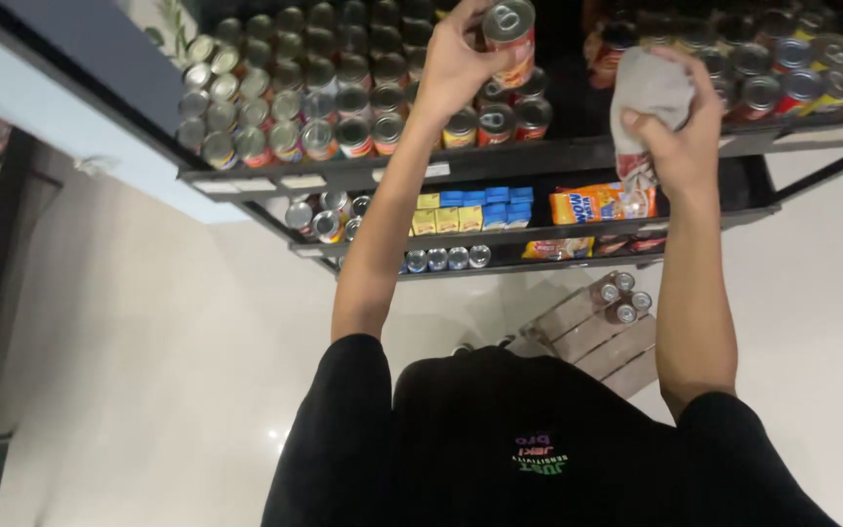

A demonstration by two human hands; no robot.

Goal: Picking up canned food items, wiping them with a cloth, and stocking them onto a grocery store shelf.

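Nearest to us: black short-sleeved shirt [500, 439] with a small coloured print, above a pale glossy floor [148, 371]. A slatted wooden crate [592, 337] stands on that floor just beyond, carrying a few small dark tins [622, 298].

Both arms reach up to the black metal shelf rack [500, 156]. Our right hand [670, 132] is clenched around a crumpled grey cloth [648, 86], held at the rack's top shelf. Cloth judged soft, light, limp; any bunched grasp serves.

Our left hand [456, 63] is closed around a red-labelled cylindrical metal can [509, 39], lifted above the top shelf, silver pull-ring lid facing us. Judged rigid, fairly heavy, smooth-walled and slippery; best taken round the side wall, as now.

Shelves, near to far:
- lowest: a row of silver-topped cans [446, 259], orange packets to the right.
- middle: yellow cartons [446, 220], blue cartons [500, 200], an orange printed packet [597, 203]; more tins at left.
- top: dense rows of silver-lidded cans [285, 107] left, red-labelled cans [782, 83] right.
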